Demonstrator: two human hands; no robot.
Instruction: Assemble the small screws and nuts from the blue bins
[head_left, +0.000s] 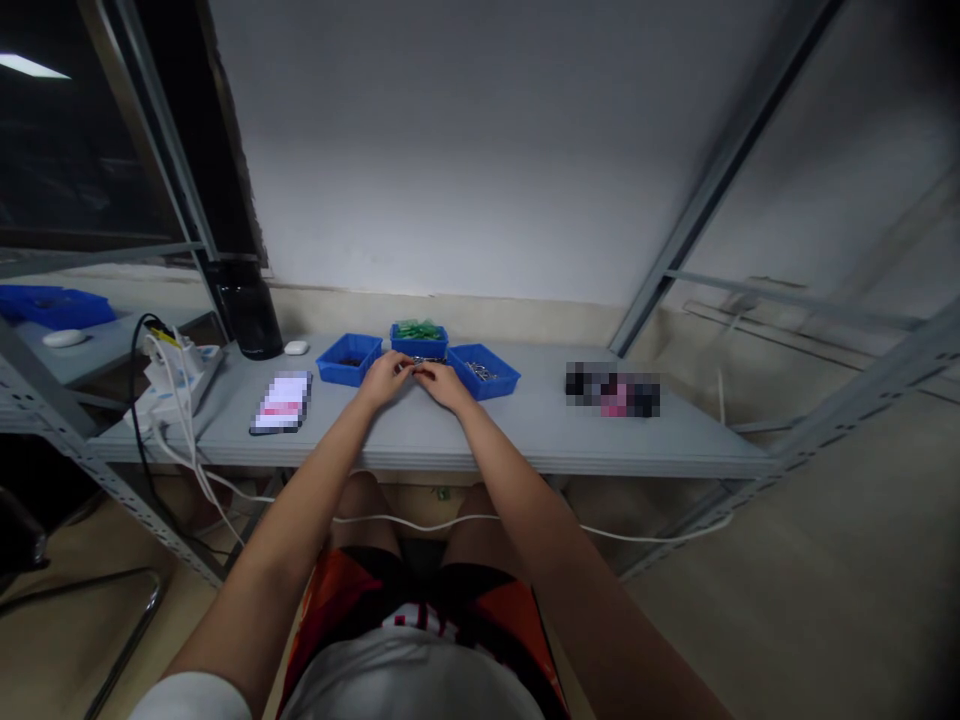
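While the left hand [388, 378] and right hand [444, 384] meet, fingers curled, any grip indiscernible, by small metal parts [430, 358] just before the green-filled bin [431, 346], a light, steady touch probably works best.

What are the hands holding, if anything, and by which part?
Can't tell: the left hand and right hand are close together, but anything between them is too small to see.

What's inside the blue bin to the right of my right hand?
Small, shiny silvery pieces lie inside that blue bin, too small to identify. Anything beneath the top ones is covered, so I can't see it.
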